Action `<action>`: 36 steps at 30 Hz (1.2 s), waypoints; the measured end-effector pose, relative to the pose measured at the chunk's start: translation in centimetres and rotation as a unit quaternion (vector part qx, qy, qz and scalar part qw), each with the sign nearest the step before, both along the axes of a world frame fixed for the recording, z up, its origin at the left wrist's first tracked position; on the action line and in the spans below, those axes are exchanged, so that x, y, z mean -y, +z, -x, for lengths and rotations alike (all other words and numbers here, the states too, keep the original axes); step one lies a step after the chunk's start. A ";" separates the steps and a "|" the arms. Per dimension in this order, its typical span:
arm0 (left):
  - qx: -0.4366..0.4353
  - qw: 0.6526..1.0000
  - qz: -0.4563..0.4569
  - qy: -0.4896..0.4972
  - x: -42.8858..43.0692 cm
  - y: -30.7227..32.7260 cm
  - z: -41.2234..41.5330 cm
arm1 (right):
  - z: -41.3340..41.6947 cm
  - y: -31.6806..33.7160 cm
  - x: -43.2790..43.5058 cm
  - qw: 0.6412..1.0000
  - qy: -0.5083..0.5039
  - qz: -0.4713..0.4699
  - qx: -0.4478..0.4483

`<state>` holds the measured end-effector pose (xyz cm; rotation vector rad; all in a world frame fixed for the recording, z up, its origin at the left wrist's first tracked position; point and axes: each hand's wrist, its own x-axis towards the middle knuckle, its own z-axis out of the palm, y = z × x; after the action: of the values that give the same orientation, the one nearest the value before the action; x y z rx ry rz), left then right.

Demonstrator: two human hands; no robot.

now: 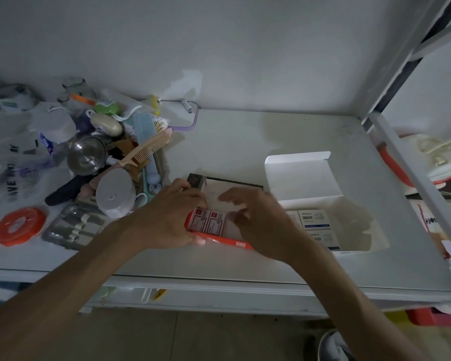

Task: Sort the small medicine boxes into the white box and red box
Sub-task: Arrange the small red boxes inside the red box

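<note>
Surface: the table (271,131) was a pale grey-white top set against a plain white wall (245,48), dimly lit. A white metal frame post (414,194) ran down the right side; tiled floor showed below the front edge.

Left part of the table was crowded: a steel bowl (86,156), a peach comb (149,148) lying over a blue comb (144,123), a grey roll (115,194), an orange round lid (20,225), a clear blister pack of tools (73,227) and a printed plastic bag (13,162). These stood just beside the work area, the roll near the left wrist.

Task items: the red box (219,241) lay open at front centre, its flap raised behind. Two red-and-white medicine boxes (207,222) sat side by side inside it, at its left end. The white box (349,225) stood open just to the right, lid flap (301,173) upright, with blue-printed medicine boxes (314,218) inside at its left.

Hands: the left hand (172,214) was closed on the left end of the red box, thumb at the near edge. The right hand (261,220) hovered over the right half of the red box, fingers curled; whether it held anything could not be told. It covered part of both boxes.
</note>
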<state>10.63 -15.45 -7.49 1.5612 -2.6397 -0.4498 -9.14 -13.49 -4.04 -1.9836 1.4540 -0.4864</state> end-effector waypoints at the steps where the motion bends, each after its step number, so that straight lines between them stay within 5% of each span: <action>1: -0.005 1.000 0.004 0.011 -0.2 -0.2 0.1 | 1.2 0.6 -0.6 0.998 -0.048 0.028 0.031; 6: -0.026 0.998 0.025 0.055 -1.6 -1.0 0.7 | 10.4 2.1 -2.5 0.930 -0.317 0.186 0.022; 10: -0.219 0.947 0.030 0.232 -2.9 -1.4 2.1 | 14.7 0.3 -4.4 0.889 -0.453 0.060 0.022; 13: -0.361 0.877 -0.017 0.316 -3.4 -1.6 3.4 | 15.3 -1.0 -5.5 0.905 -0.405 -0.059 0.117; 15: -0.375 0.866 -0.009 0.330 -3.8 -1.6 4.1 | 15.2 -1.9 -5.8 0.903 -0.393 -0.088 0.146; 26: -0.396 0.840 0.012 0.371 -6.6 -1.3 5.4 | 14.0 -4.5 -6.0 0.849 -0.465 -0.102 0.229; 32: -0.399 0.837 0.010 0.375 -7.2 -1.7 5.8 | 14.0 -5.0 -6.1 0.847 -0.471 -0.079 0.233; 36: -0.400 0.839 0.016 0.368 -7.5 -2.0 5.8 | 13.4 -5.2 -6.5 0.883 -0.429 -0.062 0.180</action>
<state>4.80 -7.97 -9.52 1.6984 -1.3122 -0.7575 -22.58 -7.03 -9.20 -0.9737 1.9880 -1.0343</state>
